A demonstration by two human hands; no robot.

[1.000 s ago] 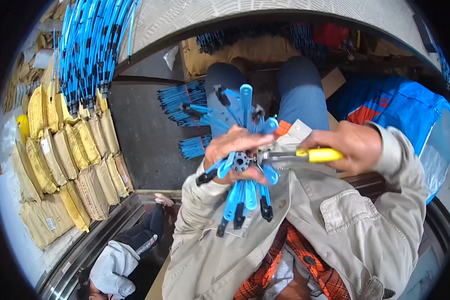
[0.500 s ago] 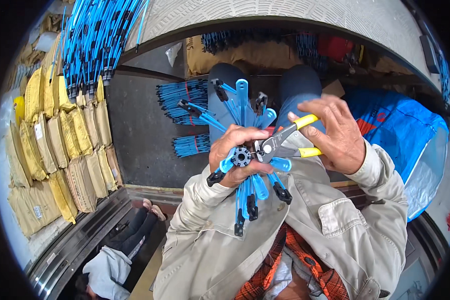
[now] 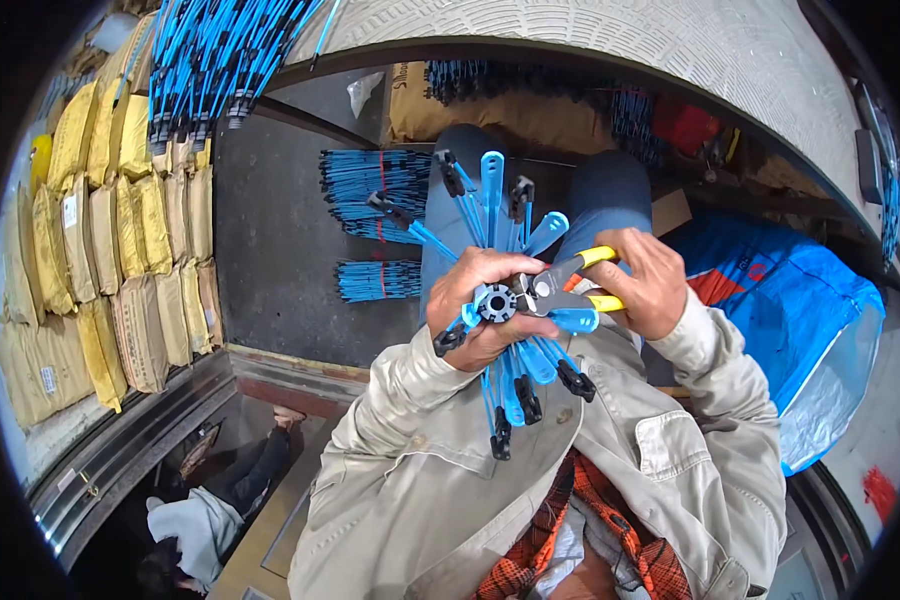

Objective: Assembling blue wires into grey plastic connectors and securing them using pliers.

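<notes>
My left hand (image 3: 475,300) is closed round the middle of a frame with blue arms (image 3: 491,195) and black end pieces. A round black slotted hub (image 3: 495,303) shows between its thumb and fingers. The arms fan out above and below the hand, over my lap. My right hand (image 3: 647,285) grips the yellow handles of a pair of pliers (image 3: 570,280). The handles stand somewhat apart, and the grey jaws lie beside the hub, close to my left thumb. What the jaw tips touch is too small to tell.
Banded bundles of thin blue rods (image 3: 378,281) lie left of my legs. More rods (image 3: 215,60) hang over the edge of a grey patterned tabletop (image 3: 590,30). Packed brown and yellow parcels (image 3: 120,230) stand at left, a blue sack (image 3: 770,320) at right. Another person (image 3: 205,515) is at lower left.
My right hand has closed from loose, spread fingers to a grip round the pliers' handles, which have come nearer each other. My left hand still holds the frame. The whole view has shifted slightly.
</notes>
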